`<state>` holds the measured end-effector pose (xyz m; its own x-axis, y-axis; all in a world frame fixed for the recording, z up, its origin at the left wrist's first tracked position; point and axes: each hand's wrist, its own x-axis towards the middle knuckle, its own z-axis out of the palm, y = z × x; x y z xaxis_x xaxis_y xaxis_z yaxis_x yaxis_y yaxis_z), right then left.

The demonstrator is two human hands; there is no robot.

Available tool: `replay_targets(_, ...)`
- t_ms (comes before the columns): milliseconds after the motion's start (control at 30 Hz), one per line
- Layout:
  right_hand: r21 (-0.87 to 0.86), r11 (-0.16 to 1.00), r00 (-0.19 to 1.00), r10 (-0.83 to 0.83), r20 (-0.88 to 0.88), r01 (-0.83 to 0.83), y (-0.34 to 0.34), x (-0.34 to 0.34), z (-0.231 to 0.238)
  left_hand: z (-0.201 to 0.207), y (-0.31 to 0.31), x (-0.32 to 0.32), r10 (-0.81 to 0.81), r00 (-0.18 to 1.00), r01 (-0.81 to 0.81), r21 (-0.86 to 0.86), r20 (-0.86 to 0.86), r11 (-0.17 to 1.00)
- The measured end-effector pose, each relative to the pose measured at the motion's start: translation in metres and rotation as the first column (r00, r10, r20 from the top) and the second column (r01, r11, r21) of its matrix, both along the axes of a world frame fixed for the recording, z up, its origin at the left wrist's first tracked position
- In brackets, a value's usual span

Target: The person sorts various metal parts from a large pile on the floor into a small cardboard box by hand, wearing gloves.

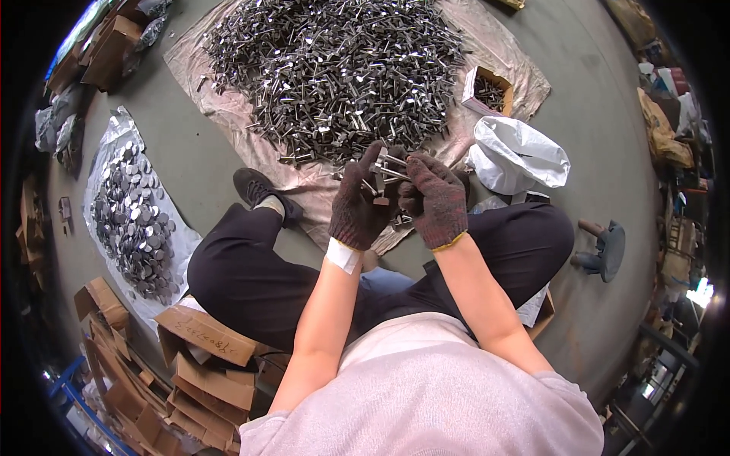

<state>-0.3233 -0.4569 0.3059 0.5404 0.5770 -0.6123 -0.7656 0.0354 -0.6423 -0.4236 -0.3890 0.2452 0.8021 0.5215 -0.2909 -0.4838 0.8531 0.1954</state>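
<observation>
by metal pile [350, 83], left hand [359, 201] and right hand [439, 199] clamped on pieces [394, 175], partly hidden

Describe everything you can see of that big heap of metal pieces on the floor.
The heap is a broad mound of loose, small, metal-looking pieces, silvery to dark grey, some glinting. Many look like short rods, jumbled at all angles; finer shapes are too small to tell. It lies on a stained, pinkish sheet, and the picture's top edge cuts it off. The gloved left hand and right hand are by its near edge; whether they touch it is unclear.
</observation>
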Motion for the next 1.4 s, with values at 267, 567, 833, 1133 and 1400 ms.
replay_targets(267, 0.135, 0.981, 0.989, -0.138, -0.044, 0.143, 0.029, 0.012, -0.02, -0.021, 0.039, 0.018, 0.139, 0.986, -0.119, -0.197, 0.091, 0.973)
replay_targets(567, 0.071, 0.993, 0.996, -0.091, -0.006, 0.092, 0.053, 0.019, -0.014, -0.004, 0.054, 0.042, 0.102, 0.993, -0.098, -0.072, 0.061, 0.993)
replay_targets(833, -0.255, 0.963, 0.938, 0.008, 0.348, 0.086, 0.021, -0.005, -0.022, -0.026, 0.01, 0.015, 0.051, 0.969, 0.019, -0.279, 0.241, 0.96)
replay_targets(1133, -0.408, 0.893, 0.717, 0.41, 0.564, -0.19, 0.003, 0.008, 0.002, 0.001, 0.007, -0.006, -0.066, 0.997, 0.07, -0.116, 0.038, 0.991)
replay_targets(1400, -0.265, 0.916, 0.561, 0.396, 0.727, -0.302, 0.02, 0.049, 0.018, 0.01, 0.044, -0.023, 0.089, 0.994, -0.092, 0.042, 0.069, 0.995)
